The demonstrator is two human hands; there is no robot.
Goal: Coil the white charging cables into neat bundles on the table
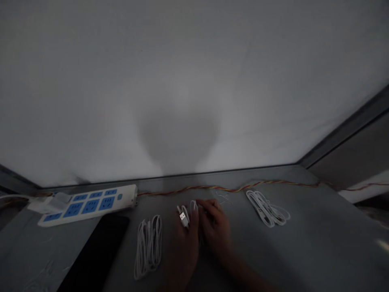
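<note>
In the head view, the left hand (182,253) and right hand (215,229) curl closed around a thin white USB cable (193,209), its metal-tipped plug (183,217) jutting out beside the left hand. On the smooth grey surface (282,247), a looped white cable (148,247) lies just left of the hands, and a second looped cable (267,209) lies to the right. Farther off run a twisted red-and-yellow wire (231,188) and a white power strip (86,205) with blue sockets. A glossy black slab (95,251) lies near left.
</note>
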